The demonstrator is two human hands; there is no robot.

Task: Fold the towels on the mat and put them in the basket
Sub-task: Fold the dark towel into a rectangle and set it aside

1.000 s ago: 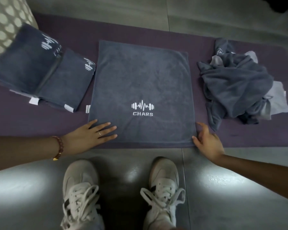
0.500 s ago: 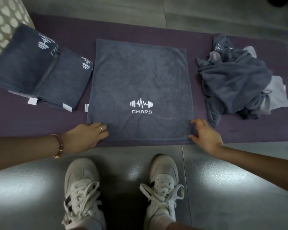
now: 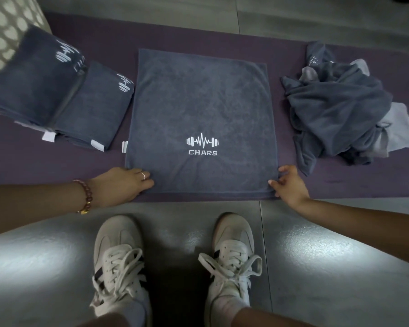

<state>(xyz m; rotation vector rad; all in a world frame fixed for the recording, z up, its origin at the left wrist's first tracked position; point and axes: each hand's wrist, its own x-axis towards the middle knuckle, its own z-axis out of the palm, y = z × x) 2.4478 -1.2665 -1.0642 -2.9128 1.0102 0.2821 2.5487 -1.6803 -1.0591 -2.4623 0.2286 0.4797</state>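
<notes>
The towel (image 3: 198,109), dark grey and square, lies flat in the middle of the purple mat (image 3: 21,166), with a white barbell-and-pulse mark over the word "CHARS" close to its near edge and a small white tag on its left edge. The left hand (image 3: 123,185) has its fingers curled round the near left corner, and the right hand (image 3: 291,185) pinches the near right corner between thumb and fingers. Folded towels (image 3: 64,95) with the same mark, lettering blurred, lie to the left against the pale round-holed basket (image 3: 0,31), whose inside is out of view, and a crumpled heap (image 3: 340,107) of grey towels lies to the right.
</notes>
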